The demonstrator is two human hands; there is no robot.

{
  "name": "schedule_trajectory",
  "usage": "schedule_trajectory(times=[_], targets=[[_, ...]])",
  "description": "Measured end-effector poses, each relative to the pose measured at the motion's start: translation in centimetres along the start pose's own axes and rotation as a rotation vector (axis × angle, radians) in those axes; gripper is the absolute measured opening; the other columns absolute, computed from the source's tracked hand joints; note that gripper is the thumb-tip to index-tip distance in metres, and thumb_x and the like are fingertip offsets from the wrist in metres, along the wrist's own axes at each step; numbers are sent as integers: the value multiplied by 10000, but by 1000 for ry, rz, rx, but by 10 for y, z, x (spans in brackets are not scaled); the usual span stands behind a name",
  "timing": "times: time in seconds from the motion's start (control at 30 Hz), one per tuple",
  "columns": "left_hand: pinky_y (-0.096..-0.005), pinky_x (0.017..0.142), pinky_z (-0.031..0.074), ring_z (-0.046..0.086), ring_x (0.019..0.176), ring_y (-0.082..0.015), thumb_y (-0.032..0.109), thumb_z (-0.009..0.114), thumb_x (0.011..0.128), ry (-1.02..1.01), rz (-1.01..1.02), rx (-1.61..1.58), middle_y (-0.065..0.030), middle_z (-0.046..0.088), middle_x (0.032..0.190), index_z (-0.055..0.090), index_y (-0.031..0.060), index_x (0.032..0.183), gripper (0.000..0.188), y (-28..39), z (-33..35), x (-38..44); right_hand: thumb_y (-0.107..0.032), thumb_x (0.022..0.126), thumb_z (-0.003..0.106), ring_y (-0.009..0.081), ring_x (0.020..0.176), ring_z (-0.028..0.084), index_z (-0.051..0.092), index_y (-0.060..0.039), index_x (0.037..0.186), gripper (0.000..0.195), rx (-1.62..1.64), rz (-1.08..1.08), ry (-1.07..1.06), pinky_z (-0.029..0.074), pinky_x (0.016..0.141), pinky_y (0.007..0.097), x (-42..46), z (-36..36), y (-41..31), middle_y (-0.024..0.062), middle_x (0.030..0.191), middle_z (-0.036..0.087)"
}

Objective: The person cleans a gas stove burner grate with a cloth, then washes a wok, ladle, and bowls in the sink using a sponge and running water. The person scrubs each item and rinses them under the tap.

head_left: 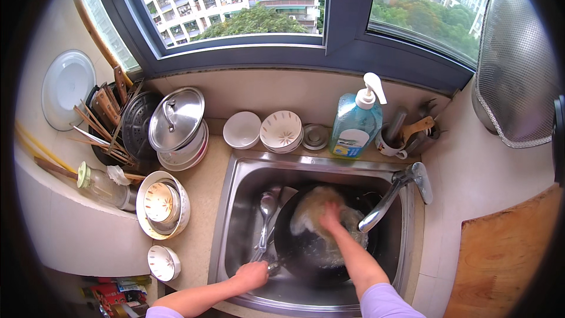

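A dark wok [309, 254] with foamy water in it sits in the steel sink [223, 229]. My right hand [330, 217] is inside the wok, by a pale yellowish blurred thing [315, 201] that looks like a loofah or cloth; the exact grip is blurred. At the wok's left edge my left hand [254, 275] is closed, apparently round the wok's handle, which the fingers mostly hide. A metal ladle [268, 205] and other utensils lie left of the wok. The chrome faucet [384, 205] reaches over the wok's right side.
Behind the sink stand white bowls [242, 130], a blue soap pump bottle [356, 119] and a mug [388, 148] of utensils. Nested bowls [143, 212], a lidded pot stack [176, 119] and a knife holder line the left. A wooden board [499, 251] is at right.
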State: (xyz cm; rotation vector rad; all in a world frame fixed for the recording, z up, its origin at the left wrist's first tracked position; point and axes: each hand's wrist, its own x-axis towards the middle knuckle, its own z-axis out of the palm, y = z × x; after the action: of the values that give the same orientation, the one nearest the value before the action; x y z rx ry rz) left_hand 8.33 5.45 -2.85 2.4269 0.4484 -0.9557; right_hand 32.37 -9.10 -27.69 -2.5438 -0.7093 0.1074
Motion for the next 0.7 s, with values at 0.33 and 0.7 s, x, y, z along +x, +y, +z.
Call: schedule_trajectory(times=[0.33,0.7], targets=[[-461,696,467,588,791,-370,161,461,760,-4,-10,-22,-230,600,812,538,-10,846,206,-6,6,0,-119,678,533,292,943,451,495,-53,912,247,216,-865,-517,408,753,389,-59,-69,-121,118,953,463],[-454,693,471,589,782,-367,152,463,752,26,-18,4,-218,603,805,548,-11,835,201,-5,7,-1,-180,700,500,171,913,466,564,-159,881,193,-361,-1029,-171,387,710,316,84,-120,-69,-16,969,495]])
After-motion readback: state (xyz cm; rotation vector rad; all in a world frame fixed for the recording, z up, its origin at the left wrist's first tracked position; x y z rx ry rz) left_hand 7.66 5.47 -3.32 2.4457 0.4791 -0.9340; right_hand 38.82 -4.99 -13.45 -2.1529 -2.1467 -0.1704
